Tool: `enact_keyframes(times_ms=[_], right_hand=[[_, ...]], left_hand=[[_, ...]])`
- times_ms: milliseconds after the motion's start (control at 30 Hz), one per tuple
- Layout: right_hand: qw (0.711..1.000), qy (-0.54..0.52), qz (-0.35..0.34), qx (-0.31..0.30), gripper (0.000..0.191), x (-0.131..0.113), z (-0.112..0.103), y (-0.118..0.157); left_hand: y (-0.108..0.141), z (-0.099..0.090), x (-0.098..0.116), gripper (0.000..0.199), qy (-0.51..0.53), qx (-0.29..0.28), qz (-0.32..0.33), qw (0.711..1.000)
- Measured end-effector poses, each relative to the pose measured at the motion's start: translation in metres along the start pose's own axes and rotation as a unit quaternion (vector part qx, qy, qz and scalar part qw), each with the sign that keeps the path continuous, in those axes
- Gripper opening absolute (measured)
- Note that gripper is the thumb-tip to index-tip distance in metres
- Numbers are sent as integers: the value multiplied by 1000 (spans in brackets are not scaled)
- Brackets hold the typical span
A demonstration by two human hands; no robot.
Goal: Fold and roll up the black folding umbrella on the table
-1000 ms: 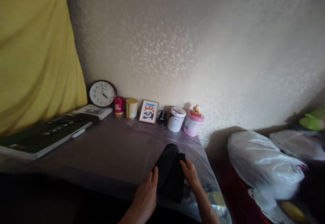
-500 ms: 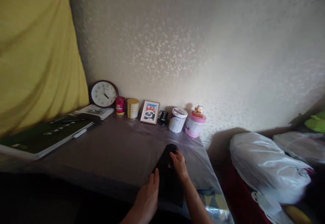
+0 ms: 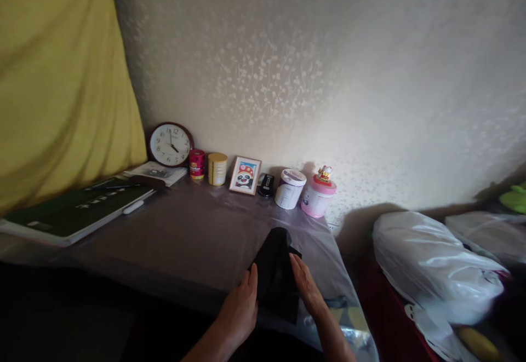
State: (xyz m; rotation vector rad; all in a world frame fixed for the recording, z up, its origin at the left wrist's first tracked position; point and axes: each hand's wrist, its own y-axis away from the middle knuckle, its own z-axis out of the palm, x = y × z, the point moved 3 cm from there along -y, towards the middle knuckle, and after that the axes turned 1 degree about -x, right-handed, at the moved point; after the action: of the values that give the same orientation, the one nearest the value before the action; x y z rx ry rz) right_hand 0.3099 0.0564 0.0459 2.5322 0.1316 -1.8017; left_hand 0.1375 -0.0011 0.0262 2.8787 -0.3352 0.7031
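Grasping a black folded item [image 3: 271, 274] from both sides, I had it near the front edge of the table [image 3: 184, 236], toward the right corner. My left hand [image 3: 241, 307] gripped its left side, fingers pointing away from me, and my right hand [image 3: 306, 284] held its right side by a flap. The item's rounded end pointed toward the back edge. I could not tell what it was.

Along the back edge, against a pale patterned wall [image 3: 271, 77], stood a row of things. From left to right, they were a round clock [image 3: 169, 145], a magenta can [image 3: 196, 166], a tin with a yellow lid [image 3: 217, 170], a framed panda picture [image 3: 245, 177], a small black object [image 3: 267, 185], a white tub [image 3: 290, 191] and a pink tub [image 3: 315, 200] with a cat figurine [image 3: 325, 174] on top, near the back right corner. A large green book [image 3: 82, 208] lay by the left edge, beside yellow fabric [image 3: 69, 77]. Beyond the right edge sat a white plastic bag [image 3: 431, 263].
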Motion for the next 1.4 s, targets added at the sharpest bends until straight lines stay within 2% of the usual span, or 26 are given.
enact_keyframes(times_ms=[133, 200, 300, 367, 467, 533, 600, 700, 833, 933, 1033, 1133, 1233, 1400], right_hand=[[988, -105, 69, -90, 65, 9, 11, 28], [979, -142, 112, -97, 67, 9, 19, 35], [972, -161, 135, -105, 57, 4, 31, 37], [971, -158, 112, -137, 50, 0, 37, 32], [978, -122, 51, -164, 43, -2, 41, 24], [989, -54, -20, -135, 35, -2, 38, 18], [989, 46, -122, -76, 27, -3, 32, 13], [950, 175, -257, -18, 23, -5, 28, 9], [900, 263, -347, -29, 26, -5, 34, -1], [877, 314, -362, -39, 27, -5, 40, -9], [868, 338, -360, -50, 27, -8, 44, -15], [865, 342, -363, -58, 29, -11, 45, -16], [863, 340, -366, -75, 30, -10, 44, -17], [868, 331, -345, -135, 32, -12, 42, -23]], left_hand=[[-1, -1, -3, 71, 30, 1, 11, 999], [-2, -1, -5, 73, 43, -2, 15, 999], [-5, 3, -7, 82, 59, -3, 6, 998], [-6, 3, -7, 83, 74, 16, 12, 997], [-6, 1, -4, 65, 80, 38, 22, 996], [-5, -1, -2, 57, 65, 36, 18, 997], [-3, -3, -1, 58, 41, 39, 13, 998], [-3, -2, 0, 56, 3, 44, 10, 999], [-4, 3, -1, 52, -32, 56, -4, 998], [-3, 6, -1, 58, -35, 60, -10, 998], [-1, 7, -2, 70, 0, 61, -29, 998], [1, 5, 1, 83, 7, 74, -18, 997], [2, 4, 4, 81, -38, 56, -12, 998], [3, 2, 8, 72, -66, 16, -41, 997]])
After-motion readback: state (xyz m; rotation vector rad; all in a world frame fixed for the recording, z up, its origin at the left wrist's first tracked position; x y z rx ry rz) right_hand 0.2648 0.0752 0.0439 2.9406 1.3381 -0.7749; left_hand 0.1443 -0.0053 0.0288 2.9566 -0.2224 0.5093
